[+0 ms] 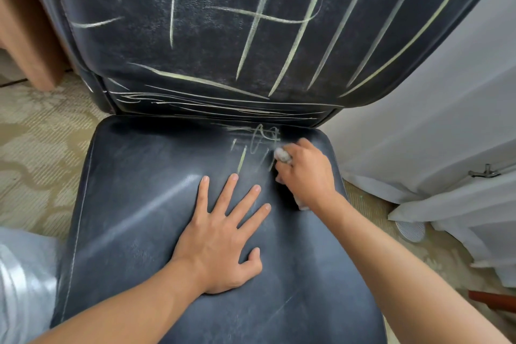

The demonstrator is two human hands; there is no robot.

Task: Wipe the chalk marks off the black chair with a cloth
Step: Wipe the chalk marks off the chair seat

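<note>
Patterned carpet (42, 134) under the black chair (139, 218); white curtain (432, 120) to the right, wooden furniture (30, 36) at upper left.

Grip: my right hand (307, 173) is clenched around a bunched pale cloth (282, 155), which shows at the fingertips and again under the heel of the hand. Cloth is pressed onto the seat at its back right, touching the edge of a cluster of chalk marks (262, 142): a loop, a few short strokes, one brighter streak pointing toward me.

Left hand (223, 234): released, fingers straight and spread, palm flat on the middle of the seat, holding nothing. I judge it is bracing the chair.

Outward: the front of the seat looks mostly clean, with faint haze. The backrest (251, 22) carries many long chalk lines, plus thin ones crowding the seam.

Judgement on the step in hand: the seat cluster is only partly cleared. To do it well, press firmly, stroke leftward across the loop with overlapping passes, and turn the cloth to a fresh face so chalk lifts rather than smears. Keep the left palm clear of the bright streak. Backrest untouched; most of the task remains.
</note>
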